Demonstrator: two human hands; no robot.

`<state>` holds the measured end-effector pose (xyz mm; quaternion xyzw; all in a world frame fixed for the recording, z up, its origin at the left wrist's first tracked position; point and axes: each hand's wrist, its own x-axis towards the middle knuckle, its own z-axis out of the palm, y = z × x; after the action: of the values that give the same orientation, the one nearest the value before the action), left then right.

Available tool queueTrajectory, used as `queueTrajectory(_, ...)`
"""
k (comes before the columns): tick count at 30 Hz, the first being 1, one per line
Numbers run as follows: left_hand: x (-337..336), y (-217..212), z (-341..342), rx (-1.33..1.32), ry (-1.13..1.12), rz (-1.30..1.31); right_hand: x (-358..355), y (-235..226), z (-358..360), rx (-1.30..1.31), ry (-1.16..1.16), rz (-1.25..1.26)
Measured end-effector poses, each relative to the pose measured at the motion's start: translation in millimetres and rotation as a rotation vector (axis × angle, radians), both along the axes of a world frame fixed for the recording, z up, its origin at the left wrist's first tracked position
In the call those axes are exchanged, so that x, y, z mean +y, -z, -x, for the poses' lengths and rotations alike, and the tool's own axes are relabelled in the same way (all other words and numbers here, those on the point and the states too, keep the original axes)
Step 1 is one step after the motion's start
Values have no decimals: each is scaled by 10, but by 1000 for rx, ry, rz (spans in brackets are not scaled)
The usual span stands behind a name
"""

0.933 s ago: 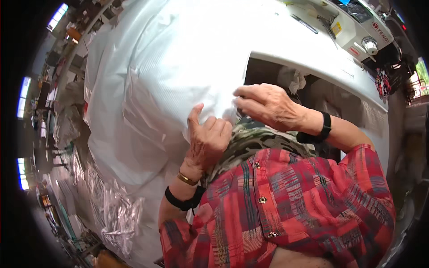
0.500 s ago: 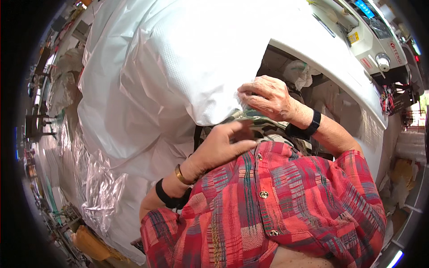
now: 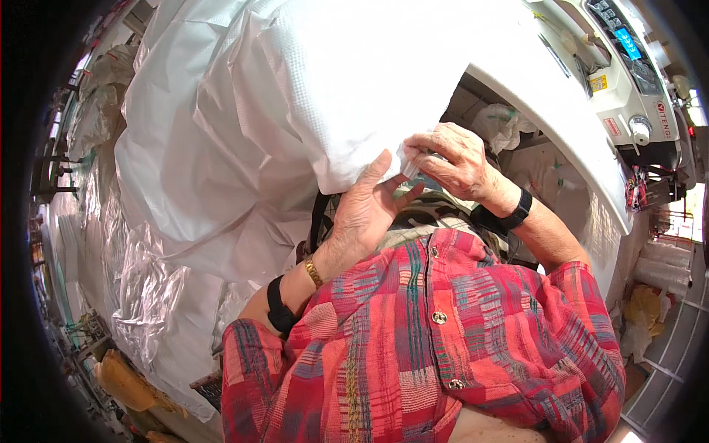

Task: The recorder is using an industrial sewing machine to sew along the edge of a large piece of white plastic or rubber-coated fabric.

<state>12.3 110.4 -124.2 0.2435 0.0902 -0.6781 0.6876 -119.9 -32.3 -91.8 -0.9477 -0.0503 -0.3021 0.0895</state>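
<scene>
A big white fabric sheet (image 3: 295, 96) lies heaped over the table and hangs toward me. My right hand (image 3: 450, 159) pinches its lower corner edge near my chest. My left hand (image 3: 369, 210) is raised palm up just below that same edge, fingers spread and touching the cloth's underside. Both wrists carry black bands, the left also a gold bracelet. My red plaid shirt fills the lower part of the view.
A white sewing machine (image 3: 628, 66) with a small blue display stands at the upper right on a white table edge (image 3: 561, 125). Crinkled clear plastic sheeting (image 3: 140, 295) piles at the left. White bags and yellow cloth lie on the floor at the right.
The fabric has been drawn closer and lower over my lap. My left hand came off the cloth's side and now opens under the edge; my right hand keeps its pinch.
</scene>
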Motion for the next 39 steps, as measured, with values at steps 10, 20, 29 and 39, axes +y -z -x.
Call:
queueTrajectory(10,-9,106,-98,-186,60,-25,5,4,126,-165,79,-94)
queueTrajectory(20,17,141,-157,-169,150,85,11,12,40,-48,119,101)
queueTrajectory(29,21,110,-188,-331,154,64,0,-87,-39,55,68,149)
queueTrajectory(39,-16,59,-262,-188,240,152,10,-92,7,25,30,174)
